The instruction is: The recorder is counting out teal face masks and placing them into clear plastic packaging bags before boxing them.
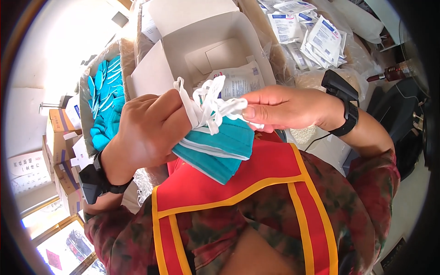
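Red vest [256, 178] fills the lower frame; above it at centre, left hand [146, 133] is clamped on stacked teal masks [220, 149], steadying them while right hand [284, 107] pinches their white straps [213, 103], below an open box [206, 50].

An open white cardboard box [215, 43] sits at top centre, a flat white printed sachet [238, 80] inside it. More white, blue-printed paper sachets [311, 36] lie heaped at upper right. Brown cardboard cartons [62, 151] with white labels stand stacked at left.
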`<state>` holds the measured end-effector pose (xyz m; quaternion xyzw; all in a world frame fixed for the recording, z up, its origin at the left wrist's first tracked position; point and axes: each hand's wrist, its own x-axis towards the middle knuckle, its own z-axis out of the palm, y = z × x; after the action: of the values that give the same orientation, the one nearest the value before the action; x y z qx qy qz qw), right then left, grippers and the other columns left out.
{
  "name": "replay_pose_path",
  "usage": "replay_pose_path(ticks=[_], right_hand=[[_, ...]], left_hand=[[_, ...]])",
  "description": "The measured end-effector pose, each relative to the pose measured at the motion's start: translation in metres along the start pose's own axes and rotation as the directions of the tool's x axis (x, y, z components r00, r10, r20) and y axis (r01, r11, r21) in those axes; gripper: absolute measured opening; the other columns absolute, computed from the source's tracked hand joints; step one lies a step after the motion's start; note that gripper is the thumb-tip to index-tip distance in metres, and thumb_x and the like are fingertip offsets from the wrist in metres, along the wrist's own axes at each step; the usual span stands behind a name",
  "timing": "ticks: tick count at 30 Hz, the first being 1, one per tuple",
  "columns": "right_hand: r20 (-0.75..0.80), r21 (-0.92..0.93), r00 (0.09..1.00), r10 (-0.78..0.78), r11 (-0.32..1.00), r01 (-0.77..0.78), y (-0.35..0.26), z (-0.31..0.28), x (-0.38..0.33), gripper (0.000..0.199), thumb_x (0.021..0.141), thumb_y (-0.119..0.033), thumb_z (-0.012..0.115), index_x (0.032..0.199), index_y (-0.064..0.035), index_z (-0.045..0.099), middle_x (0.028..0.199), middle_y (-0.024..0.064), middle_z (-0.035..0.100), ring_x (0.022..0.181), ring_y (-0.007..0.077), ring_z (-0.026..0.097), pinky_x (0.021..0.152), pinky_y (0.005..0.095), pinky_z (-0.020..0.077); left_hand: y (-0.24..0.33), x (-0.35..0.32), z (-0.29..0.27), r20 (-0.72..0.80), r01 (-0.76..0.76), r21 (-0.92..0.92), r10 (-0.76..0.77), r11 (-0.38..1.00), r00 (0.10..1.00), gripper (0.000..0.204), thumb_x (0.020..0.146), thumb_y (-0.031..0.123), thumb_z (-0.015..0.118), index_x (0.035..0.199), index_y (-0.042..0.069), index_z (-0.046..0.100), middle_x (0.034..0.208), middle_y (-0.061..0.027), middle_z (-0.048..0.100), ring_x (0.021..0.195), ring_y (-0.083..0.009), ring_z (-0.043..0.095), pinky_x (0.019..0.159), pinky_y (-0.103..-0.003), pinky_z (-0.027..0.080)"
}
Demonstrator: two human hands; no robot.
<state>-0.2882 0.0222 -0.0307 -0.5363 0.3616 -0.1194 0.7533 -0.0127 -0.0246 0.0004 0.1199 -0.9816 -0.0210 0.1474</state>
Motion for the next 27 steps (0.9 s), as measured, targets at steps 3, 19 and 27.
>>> replay_pose_path(ticks=[3,19,27], right_hand=[[-0.022,-0.105,0.986,-0.163,0.981,0.16,0.003,-0.004,0.005,0.035,0.101,-0.036,0.047,0.083,-0.0059,0.051,0.067,-0.0043,0.041,0.06,0.0049,0.037,0.053,0.023,0.0324],[-0.001,-0.479,0.965,-0.261,0.848,0.229,-0.005,-0.016,0.015,0.018,0.093,-0.002,0.042,0.107,0.0004,0.053,0.09,0.0078,0.06,0.084,0.0146,0.056,0.076,0.0292,0.0445],[-0.044,-0.803,0.859,-0.51,0.529,0.273,-0.018,-0.009,0.013,0.029,0.097,-0.029,0.054,0.103,-0.0011,0.054,0.076,0.0176,0.056,0.067,0.0376,0.05,0.062,0.0392,0.0432]], left_hand=[[0.001,0.006,-0.001,-0.027,0.007,0.001,-0.007,1.0,1.0,0.056,0.056,0.037,0.076,0.099,0.004,0.064,0.092,-0.0137,0.063,0.062,-0.0267,0.061,0.053,-0.034,0.047],[0.011,0.018,0.001,-0.017,0.011,0.067,-0.009,0.998,1.0,0.023,0.055,0.009,0.063,0.076,0.005,0.053,0.076,-0.0071,0.048,0.053,-0.0191,0.055,0.051,-0.031,0.049],[0.005,0.015,-0.001,0.025,0.108,-0.001,-0.108,0.994,0.994,0.03,0.055,0.009,0.067,0.081,0.005,0.052,0.079,-0.009,0.049,0.058,-0.0248,0.057,0.053,-0.034,0.048]])
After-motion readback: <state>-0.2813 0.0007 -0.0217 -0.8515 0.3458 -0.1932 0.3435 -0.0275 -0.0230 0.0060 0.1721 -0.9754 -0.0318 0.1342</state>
